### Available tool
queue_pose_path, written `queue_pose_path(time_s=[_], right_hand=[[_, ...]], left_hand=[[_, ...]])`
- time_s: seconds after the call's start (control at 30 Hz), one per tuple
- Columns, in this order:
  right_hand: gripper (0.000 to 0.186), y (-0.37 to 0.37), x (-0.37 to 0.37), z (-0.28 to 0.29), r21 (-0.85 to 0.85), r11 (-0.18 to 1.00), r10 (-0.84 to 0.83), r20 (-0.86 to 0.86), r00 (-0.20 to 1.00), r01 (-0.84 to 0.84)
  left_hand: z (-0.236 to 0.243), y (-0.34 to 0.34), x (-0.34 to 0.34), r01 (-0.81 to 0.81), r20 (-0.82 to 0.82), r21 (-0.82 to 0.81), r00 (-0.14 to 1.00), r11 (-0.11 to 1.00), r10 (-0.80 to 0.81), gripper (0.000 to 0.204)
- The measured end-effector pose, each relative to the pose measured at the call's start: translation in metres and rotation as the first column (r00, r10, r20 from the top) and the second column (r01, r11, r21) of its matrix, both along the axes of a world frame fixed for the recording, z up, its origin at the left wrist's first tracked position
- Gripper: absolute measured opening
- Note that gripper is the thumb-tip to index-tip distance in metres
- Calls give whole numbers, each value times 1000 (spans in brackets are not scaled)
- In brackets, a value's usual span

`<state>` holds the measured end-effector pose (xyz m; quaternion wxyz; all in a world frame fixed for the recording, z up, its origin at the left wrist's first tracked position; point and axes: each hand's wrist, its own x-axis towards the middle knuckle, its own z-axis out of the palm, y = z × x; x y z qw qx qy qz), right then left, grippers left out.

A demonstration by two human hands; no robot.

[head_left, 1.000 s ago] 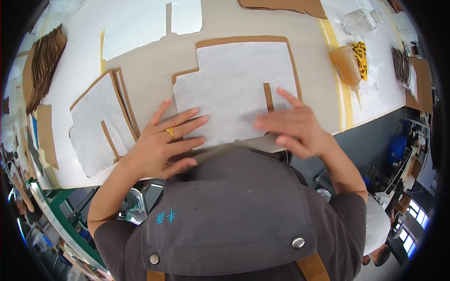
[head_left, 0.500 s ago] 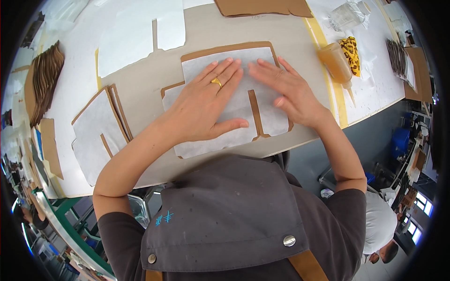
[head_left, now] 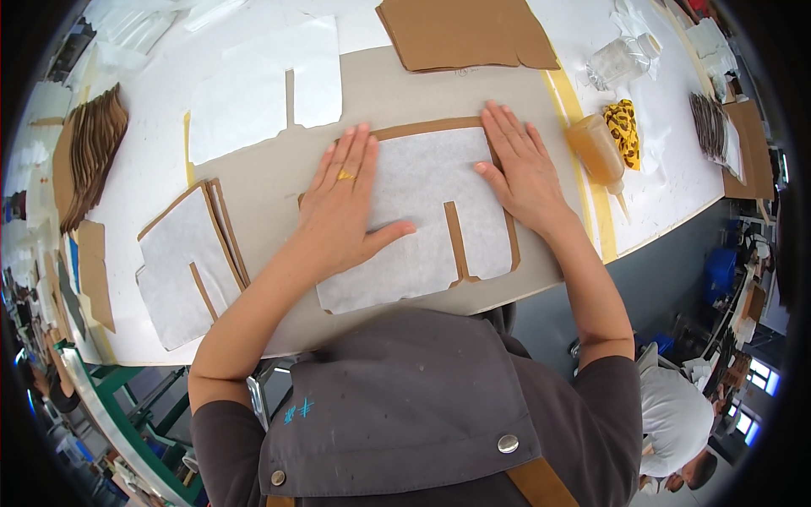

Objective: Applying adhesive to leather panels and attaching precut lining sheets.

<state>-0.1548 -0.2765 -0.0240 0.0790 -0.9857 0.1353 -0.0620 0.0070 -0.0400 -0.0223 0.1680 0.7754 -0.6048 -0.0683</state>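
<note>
Left hand (head_left: 338, 203) laid flat, fingers straight, close together, thumb spread; right hand (head_left: 528, 173) flat, fingers extended, thumb out. Neither grips. White-faced panel (head_left: 405, 186) between and partly under them; brown border along its far edge, level with the fingers. Ahead of fingertips: grey mat (head_left: 414, 93) strip, then brown sheets (head_left: 465, 38). Right of right fingers: narrower strip, yellow tape (head_left: 603, 224), amber bottle (head_left: 596, 155). Left of left fingers: more mat, then slotted panels (head_left: 177, 253).

Left hand (head_left: 338, 209) – palm-down, right hand (head_left: 525, 173) – flat
</note>
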Motion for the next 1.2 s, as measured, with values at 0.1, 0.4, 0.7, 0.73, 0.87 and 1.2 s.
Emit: queue_pose_path(time_s=[0.1,0.4,0.7,0.73,0.87,1.2], right_hand=[[52,-1,-8,-6,-31,997,-62,158,985,68],[11,-3,57,18,270,959,52,116,992,-82],[12,-2,61,30,-30,964,264,220,939,-265],[12,3,57,36,-35,960,280,219,935,-279],[18,20,15,62,300,875,102,654,750,-380],[46,122,55,33,980,197,-64,-26,998,38]], left_hand=[[4,28,-15,-104,4,21,995,994,104,103],[13,88,-57,-124,-79,175,987,977,139,94],[21,79,-43,-275,-255,-88,935,958,245,96],[19,78,-39,-367,-267,-214,913,905,308,98],[19,82,-33,-589,-643,-333,713,736,280,99],[23,183,-21,-881,-978,37,66,471,199,23]])
